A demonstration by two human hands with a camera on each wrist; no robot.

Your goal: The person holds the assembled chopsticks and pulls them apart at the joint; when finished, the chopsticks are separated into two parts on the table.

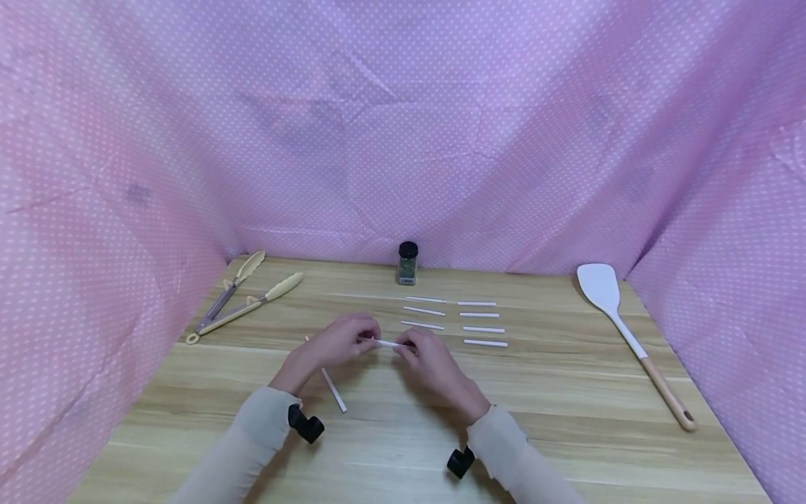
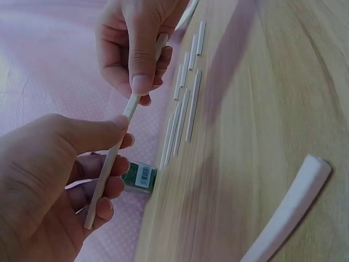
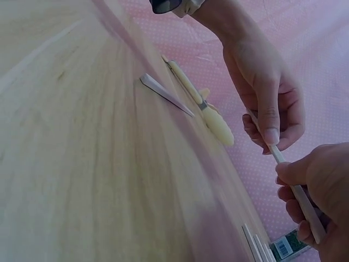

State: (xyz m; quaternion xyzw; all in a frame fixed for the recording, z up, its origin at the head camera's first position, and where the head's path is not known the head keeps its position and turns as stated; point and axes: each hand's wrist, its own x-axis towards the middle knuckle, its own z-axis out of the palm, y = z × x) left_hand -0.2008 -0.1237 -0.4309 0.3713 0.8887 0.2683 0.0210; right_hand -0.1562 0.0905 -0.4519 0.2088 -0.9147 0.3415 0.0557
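Note:
A thin white stick [image 1: 387,343] is held level between both hands above the wooden table. My left hand [image 1: 341,341] pinches its left part, thumb on top and fingers beneath. The right hand [image 1: 433,358] grips the other end between thumb and curled fingers. In the left wrist view the stick [image 2: 109,164] runs from one hand to the other, partly covered by fingers. Another, longer white stick [image 1: 334,392] lies on the table beneath the left wrist, which hides its middle. Just beyond the right hand, similar short sticks [image 1: 483,329] lie in two neat columns.
A black-lidded spice jar [image 1: 407,264] stands at the back of the table [image 1: 390,448]. Open tongs [image 1: 242,301] lie at the left, a white spatula [image 1: 620,325] with a wooden handle at the right. A pink dotted cloth [image 1: 403,140] encloses the back and sides.

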